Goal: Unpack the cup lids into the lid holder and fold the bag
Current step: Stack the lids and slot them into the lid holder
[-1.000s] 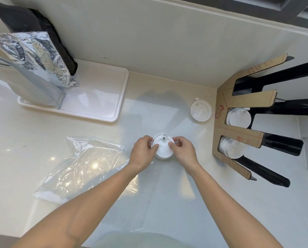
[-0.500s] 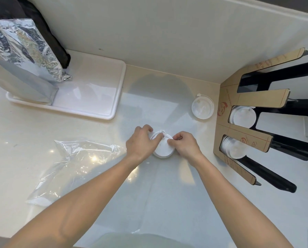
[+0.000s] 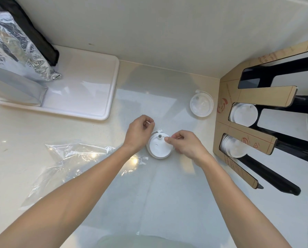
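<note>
Left hand (image 3: 138,133) lifts off, fingers curled empty; right hand (image 3: 183,143) still pinches the round white plastic lid stack (image 3: 159,148), unloaded yet.

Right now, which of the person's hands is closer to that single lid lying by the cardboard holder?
The right hand. It sits below and left of the loose lid, beside the lid stack. The left hand is farther left, beyond that stack.
</note>
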